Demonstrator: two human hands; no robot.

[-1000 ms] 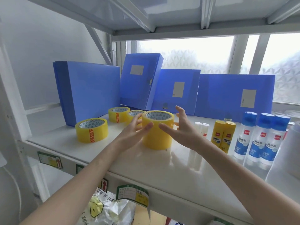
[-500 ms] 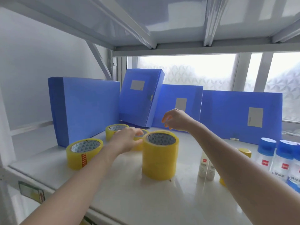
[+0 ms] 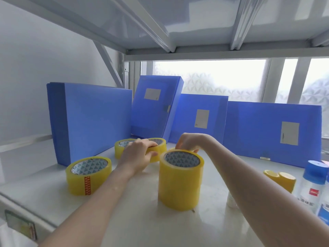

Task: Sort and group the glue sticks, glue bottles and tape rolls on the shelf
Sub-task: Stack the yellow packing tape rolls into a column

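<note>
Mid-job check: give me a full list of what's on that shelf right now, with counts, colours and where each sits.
tape rolls: at least five visible, yellow; single roll front left, tall stack centre, two at back, another mostly hidden behind the stack
file boxes: four, blue, standing along the back
glue sticks: two yellow caps right; a white one partly hidden by the forearm
glue bottles: blue cap, white body, right edge; count unclear
shelf: white surface
left hand: grips a back roll
right hand: fingers curled behind the stack; hold unclear

Right forearm hides the white glue sticks (image 3: 231, 200); bottles (image 3: 315, 186) cropped.
</note>
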